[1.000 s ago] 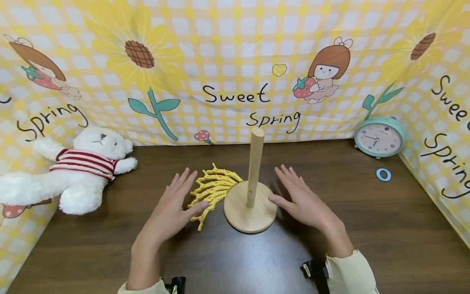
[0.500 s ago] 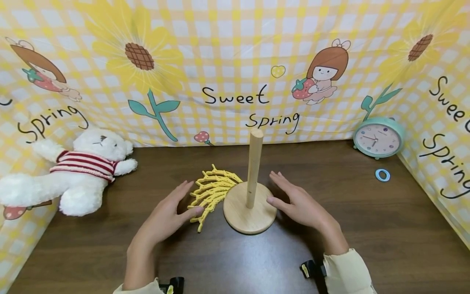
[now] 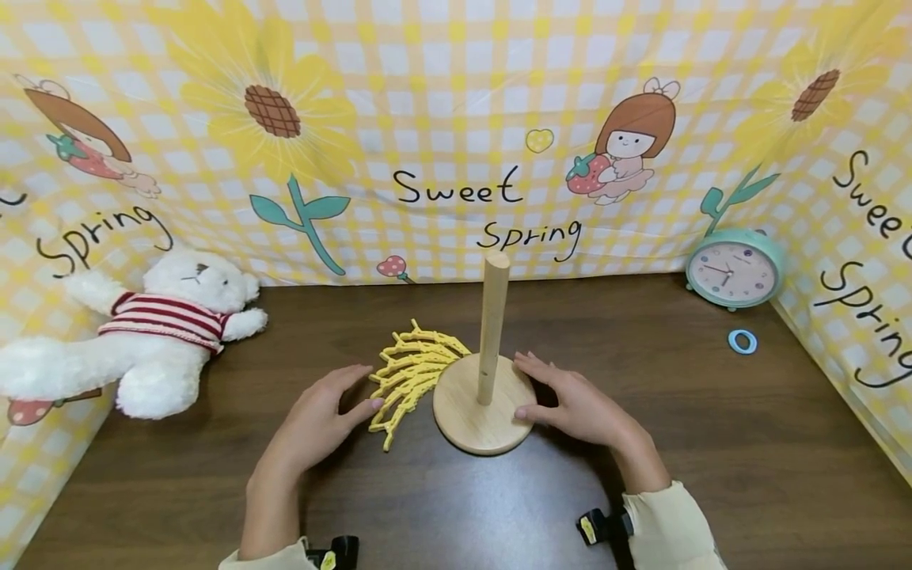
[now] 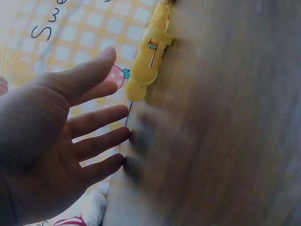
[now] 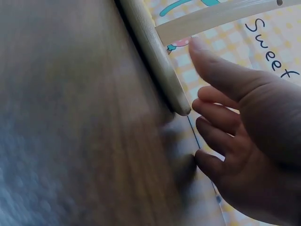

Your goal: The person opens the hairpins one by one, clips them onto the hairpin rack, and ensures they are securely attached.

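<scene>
A pale wooden stand (image 3: 485, 427) has a round base and an upright rod (image 3: 495, 324). Several yellow clothes pegs (image 3: 416, 360) lie fanned out to its left; the left wrist view shows the metal spring of one clothes peg (image 4: 149, 59). My left hand (image 3: 317, 416) is beside the pegs, fingers relaxed and spread, its thumb close to them; whether it touches one I cannot tell. At the base's right edge is my right hand (image 3: 580, 404), fingers slightly bent, thumb over the rim. The right wrist view shows that hand (image 5: 244, 136) near the rim, holding nothing.
On the left a white teddy bear (image 3: 164, 317) in a striped shirt leans by the cloth wall. A green alarm clock (image 3: 735, 267) stands at the back right, with a blue ring (image 3: 742, 342) in front. A checkered cloth (image 3: 442, 95) encloses the brown table (image 3: 712, 443).
Both hands have lowered toward the table with their fingers bending a little. The left hand drew slightly left, and the right hand came closer to the base. The stand and pegs stayed put.
</scene>
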`<state>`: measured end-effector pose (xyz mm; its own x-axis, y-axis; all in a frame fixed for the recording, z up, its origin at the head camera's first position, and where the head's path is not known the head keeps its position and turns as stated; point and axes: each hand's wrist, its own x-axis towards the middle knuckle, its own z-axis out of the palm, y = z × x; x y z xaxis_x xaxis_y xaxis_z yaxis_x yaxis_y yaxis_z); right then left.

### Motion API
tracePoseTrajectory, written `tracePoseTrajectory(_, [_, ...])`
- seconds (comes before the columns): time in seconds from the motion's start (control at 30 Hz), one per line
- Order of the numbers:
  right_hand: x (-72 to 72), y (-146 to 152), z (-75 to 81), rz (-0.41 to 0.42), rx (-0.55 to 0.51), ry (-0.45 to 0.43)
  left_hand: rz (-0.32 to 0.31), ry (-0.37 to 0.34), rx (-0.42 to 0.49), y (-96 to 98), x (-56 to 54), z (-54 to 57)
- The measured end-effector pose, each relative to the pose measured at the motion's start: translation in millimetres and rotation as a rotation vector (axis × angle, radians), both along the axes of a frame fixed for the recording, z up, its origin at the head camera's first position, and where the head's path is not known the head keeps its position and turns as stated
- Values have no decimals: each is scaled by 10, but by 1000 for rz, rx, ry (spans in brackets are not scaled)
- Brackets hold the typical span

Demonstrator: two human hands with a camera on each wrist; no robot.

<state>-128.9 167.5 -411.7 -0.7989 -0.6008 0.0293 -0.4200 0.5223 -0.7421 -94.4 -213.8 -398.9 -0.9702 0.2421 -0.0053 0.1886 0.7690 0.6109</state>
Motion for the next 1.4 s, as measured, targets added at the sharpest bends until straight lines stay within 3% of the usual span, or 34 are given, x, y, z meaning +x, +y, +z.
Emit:
tracePoseTrajectory(0.17, [21, -8, -4, 35, 26, -33, -13, 12, -6, 9, -14, -23])
tracePoseTrajectory(0.43, [23, -15, -4, 26, 60, -15, -39, 58, 18, 31, -19, -41])
tracePoseTrajectory(0.7, [29, -24, 5, 7, 85, -49, 33, 42, -4, 41, -28, -64])
tracePoseTrajectory(1.03, [29, -23, 4, 12, 77, -54, 111, 52, 48, 49, -3, -73])
tracePoseTrajectory(1.4, [20, -16, 7, 0, 81, -79, 150, 58, 83, 49, -21, -117])
